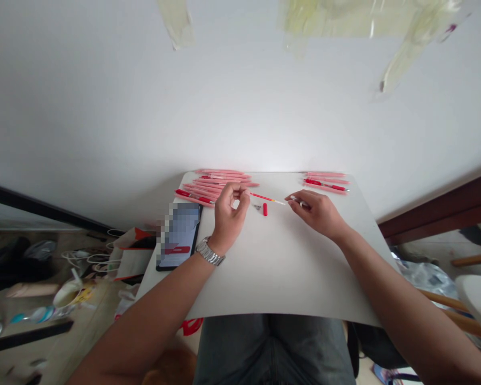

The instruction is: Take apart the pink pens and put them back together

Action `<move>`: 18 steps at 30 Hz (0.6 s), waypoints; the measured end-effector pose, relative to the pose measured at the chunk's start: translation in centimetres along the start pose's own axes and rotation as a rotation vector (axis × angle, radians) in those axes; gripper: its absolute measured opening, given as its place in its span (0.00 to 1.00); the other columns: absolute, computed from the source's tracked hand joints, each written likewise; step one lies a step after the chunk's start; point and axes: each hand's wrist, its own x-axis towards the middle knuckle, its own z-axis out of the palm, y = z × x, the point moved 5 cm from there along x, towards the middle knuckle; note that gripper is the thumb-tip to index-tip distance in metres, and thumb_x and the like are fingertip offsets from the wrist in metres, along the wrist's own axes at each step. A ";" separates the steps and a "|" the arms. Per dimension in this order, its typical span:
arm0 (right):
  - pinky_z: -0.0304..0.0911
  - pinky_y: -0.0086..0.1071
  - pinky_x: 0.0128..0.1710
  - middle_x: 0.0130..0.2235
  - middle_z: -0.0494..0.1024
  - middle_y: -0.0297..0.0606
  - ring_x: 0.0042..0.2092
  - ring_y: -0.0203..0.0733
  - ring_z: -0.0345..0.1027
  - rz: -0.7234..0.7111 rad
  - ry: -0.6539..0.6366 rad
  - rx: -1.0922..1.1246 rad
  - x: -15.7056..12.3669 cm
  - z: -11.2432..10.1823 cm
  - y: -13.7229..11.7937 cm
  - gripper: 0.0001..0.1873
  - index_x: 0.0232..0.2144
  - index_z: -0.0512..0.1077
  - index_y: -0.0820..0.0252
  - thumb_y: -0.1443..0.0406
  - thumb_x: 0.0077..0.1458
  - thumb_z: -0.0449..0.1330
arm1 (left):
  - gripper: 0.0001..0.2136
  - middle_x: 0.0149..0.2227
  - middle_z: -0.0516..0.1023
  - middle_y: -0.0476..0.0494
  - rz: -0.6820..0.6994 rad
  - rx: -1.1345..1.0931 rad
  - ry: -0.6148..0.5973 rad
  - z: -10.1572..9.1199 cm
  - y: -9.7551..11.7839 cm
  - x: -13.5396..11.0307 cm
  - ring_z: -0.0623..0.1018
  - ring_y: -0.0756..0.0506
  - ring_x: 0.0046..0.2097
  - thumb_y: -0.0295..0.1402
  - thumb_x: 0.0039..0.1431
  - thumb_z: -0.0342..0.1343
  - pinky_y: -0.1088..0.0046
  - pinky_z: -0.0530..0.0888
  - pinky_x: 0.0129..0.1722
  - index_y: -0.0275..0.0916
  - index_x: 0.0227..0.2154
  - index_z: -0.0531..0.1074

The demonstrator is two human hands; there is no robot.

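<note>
From far I watch the left hand (230, 214) pinching a red refill (262, 197) at one end, perhaps so its other end is free toward the right hand (318, 211), which grips a clear pen part (300, 201). Between both hands lie a red sleeve (265, 209) and small metallic piece (257, 207), probably for easy reach.

The left hand (229, 215) hides the left end of the red refill (263, 197); the right hand (317, 212) covers part of a slim piece (300, 201). A grey bit (257, 207) is too small to identify. Blocks blur much of the phone (180, 260).
</note>
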 end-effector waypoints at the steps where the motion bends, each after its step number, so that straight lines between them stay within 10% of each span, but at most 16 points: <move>1: 0.57 0.34 0.31 0.31 0.76 0.37 0.28 0.37 0.60 0.027 0.008 0.017 0.0 -0.1 0.0 0.18 0.43 0.80 0.58 0.53 0.70 0.56 | 0.07 0.40 0.79 0.44 -0.003 0.001 -0.008 0.1 -0.1 0.0 0.79 0.47 0.40 0.39 0.72 0.57 0.68 0.78 0.44 0.41 0.41 0.72; 18: 0.57 0.32 0.30 0.31 0.75 0.35 0.29 0.36 0.56 0.065 -0.138 0.211 -0.5 1.9 -2.3 0.16 0.36 0.78 0.57 0.52 0.66 0.60 | 0.07 0.37 0.78 0.46 0.111 0.117 -0.276 1.9 1.2 -0.6 0.77 0.46 0.41 0.36 0.72 0.57 0.66 0.76 0.45 0.40 0.38 0.73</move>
